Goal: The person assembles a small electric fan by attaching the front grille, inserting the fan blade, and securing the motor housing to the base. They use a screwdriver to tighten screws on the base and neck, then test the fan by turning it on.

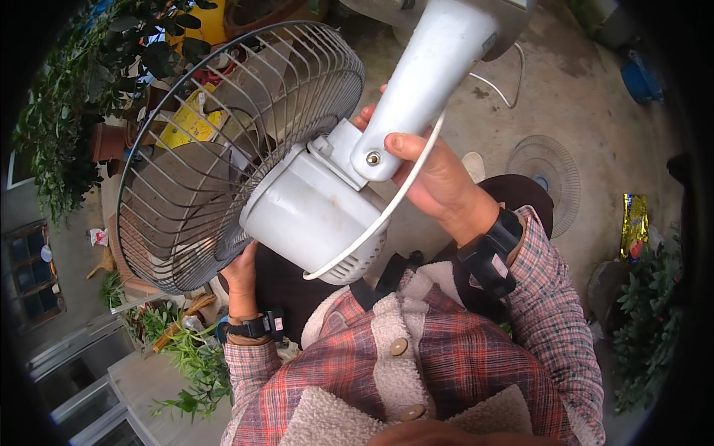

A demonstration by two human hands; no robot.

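While the right hand [439,182] is clasping the fan neck [424,82] and the left hand [242,271], grip hidden, is touching the grille [208,160], any tilt is risking a snagged cord [405,190].

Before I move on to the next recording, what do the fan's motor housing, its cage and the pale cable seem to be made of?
Motor housing: probably painted metal or hard plastic; smooth, faintly glossy and stained, so either fits.
Cage: likely metal wire with a dull grey finish, judging by its thin, evenly curved rods.
Pale cable: apparently plastic- or rubber-sheathed; smooth, bending in one soft curve.
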